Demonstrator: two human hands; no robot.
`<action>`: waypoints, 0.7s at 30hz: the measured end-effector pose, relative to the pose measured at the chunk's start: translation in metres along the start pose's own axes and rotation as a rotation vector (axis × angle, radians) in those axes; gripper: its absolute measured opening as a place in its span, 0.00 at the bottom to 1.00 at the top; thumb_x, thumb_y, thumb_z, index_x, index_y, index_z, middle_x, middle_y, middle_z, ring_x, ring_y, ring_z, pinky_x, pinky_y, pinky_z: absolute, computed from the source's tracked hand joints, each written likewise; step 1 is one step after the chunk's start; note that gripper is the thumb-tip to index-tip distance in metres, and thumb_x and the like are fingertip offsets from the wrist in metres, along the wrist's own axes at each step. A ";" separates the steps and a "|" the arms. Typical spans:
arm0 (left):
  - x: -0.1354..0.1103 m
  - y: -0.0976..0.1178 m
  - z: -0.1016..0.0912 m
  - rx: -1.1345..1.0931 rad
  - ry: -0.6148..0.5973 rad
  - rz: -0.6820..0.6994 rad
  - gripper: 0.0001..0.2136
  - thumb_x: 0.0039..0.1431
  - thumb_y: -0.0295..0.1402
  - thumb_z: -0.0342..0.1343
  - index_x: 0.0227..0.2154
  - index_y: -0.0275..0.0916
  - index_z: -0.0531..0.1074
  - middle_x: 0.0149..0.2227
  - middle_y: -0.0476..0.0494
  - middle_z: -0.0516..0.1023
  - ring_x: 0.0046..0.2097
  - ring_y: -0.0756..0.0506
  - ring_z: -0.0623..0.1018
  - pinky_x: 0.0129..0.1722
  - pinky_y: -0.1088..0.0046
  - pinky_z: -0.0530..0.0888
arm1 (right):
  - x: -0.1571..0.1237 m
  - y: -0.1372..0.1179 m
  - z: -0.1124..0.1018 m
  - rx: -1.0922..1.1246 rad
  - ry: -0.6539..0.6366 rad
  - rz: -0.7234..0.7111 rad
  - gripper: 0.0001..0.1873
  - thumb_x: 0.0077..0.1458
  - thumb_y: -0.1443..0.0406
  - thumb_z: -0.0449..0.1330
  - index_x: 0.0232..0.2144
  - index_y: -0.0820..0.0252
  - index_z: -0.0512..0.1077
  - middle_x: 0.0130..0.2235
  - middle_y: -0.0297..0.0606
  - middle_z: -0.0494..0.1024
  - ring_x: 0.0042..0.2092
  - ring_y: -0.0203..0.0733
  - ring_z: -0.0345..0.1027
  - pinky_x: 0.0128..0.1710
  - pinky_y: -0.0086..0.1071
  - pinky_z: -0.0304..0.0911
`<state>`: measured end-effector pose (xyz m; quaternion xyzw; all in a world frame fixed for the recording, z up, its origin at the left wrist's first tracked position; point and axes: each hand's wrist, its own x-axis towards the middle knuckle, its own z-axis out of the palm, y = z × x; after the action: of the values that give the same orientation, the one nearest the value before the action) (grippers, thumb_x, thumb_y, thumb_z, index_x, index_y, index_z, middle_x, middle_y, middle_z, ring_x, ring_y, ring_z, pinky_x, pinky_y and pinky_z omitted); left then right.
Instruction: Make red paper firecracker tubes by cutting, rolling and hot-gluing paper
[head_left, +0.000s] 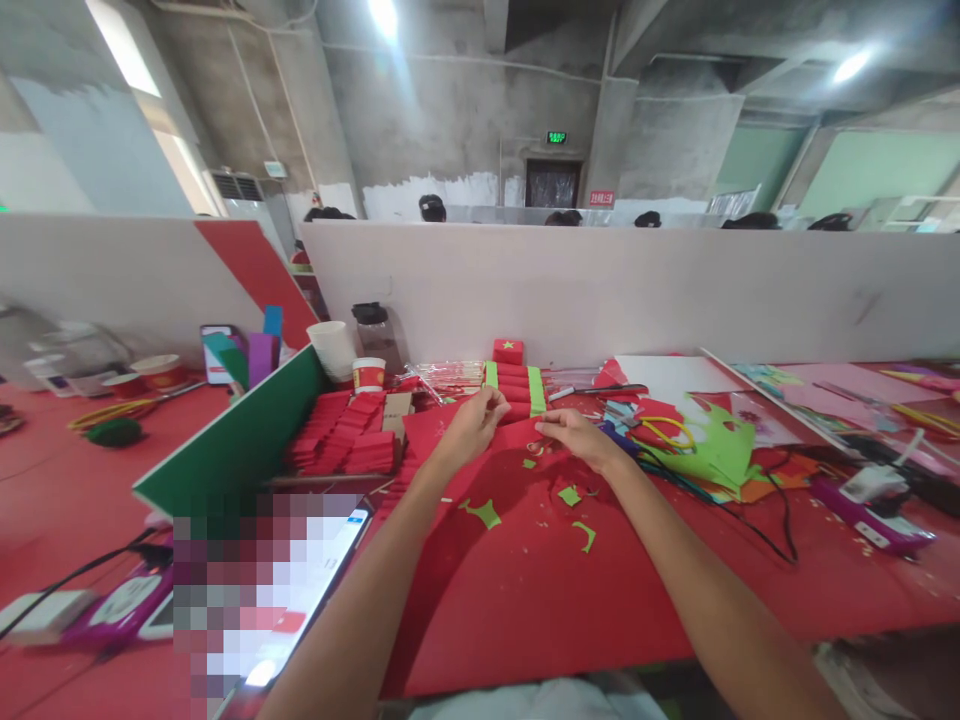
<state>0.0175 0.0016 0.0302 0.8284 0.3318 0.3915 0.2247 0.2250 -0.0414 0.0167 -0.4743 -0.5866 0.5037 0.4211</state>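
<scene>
My left hand [480, 418] is closed in a pinch near the middle of the red table. Facing it, my right hand [581, 438] pinches the right end of a piece of red paper [517, 434]. The paper spans the gap between both hands, and its left end meets my left fingers. Just beyond lies a bundle of red rolls [513, 384] with bright green bands at its sides. A small red box with a yellow star [508, 351] rests behind the bundle. Green paper scraps [484, 513] are scattered below my hands.
Stacked red pieces [341, 435] lie at left by a green divider [232, 430]. A phone [315, 590] is near my left forearm. Paper cups [369, 375] and a bottle [373, 335] stand behind. Yellow-handled scissors [667, 432], green paper [716, 440] and a power strip [870, 515] are at right.
</scene>
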 end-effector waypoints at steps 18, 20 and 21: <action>-0.002 0.005 0.016 0.038 0.020 -0.127 0.06 0.60 0.34 0.51 0.29 0.40 0.66 0.30 0.48 0.74 0.31 0.48 0.72 0.31 0.73 0.66 | 0.002 0.008 -0.002 -0.106 -0.105 -0.051 0.13 0.56 0.57 0.62 0.29 0.62 0.71 0.30 0.41 0.82 0.36 0.41 0.77 0.32 0.27 0.66; 0.000 0.003 0.018 -0.006 0.063 -0.168 0.06 0.59 0.35 0.51 0.29 0.39 0.66 0.29 0.48 0.73 0.30 0.49 0.71 0.31 0.73 0.67 | 0.002 0.008 -0.001 -0.122 -0.115 -0.048 0.13 0.56 0.57 0.61 0.29 0.62 0.71 0.32 0.42 0.82 0.35 0.40 0.77 0.32 0.28 0.66; 0.001 0.001 0.019 -0.043 0.081 -0.185 0.06 0.59 0.35 0.51 0.29 0.39 0.67 0.29 0.48 0.73 0.30 0.49 0.71 0.32 0.74 0.67 | 0.002 0.008 -0.001 -0.129 -0.126 -0.048 0.13 0.57 0.57 0.61 0.30 0.62 0.71 0.32 0.43 0.83 0.35 0.40 0.77 0.33 0.28 0.67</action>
<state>0.0334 -0.0008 0.0204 0.7727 0.4073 0.4093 0.2637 0.2268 -0.0384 0.0093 -0.4534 -0.6544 0.4836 0.3638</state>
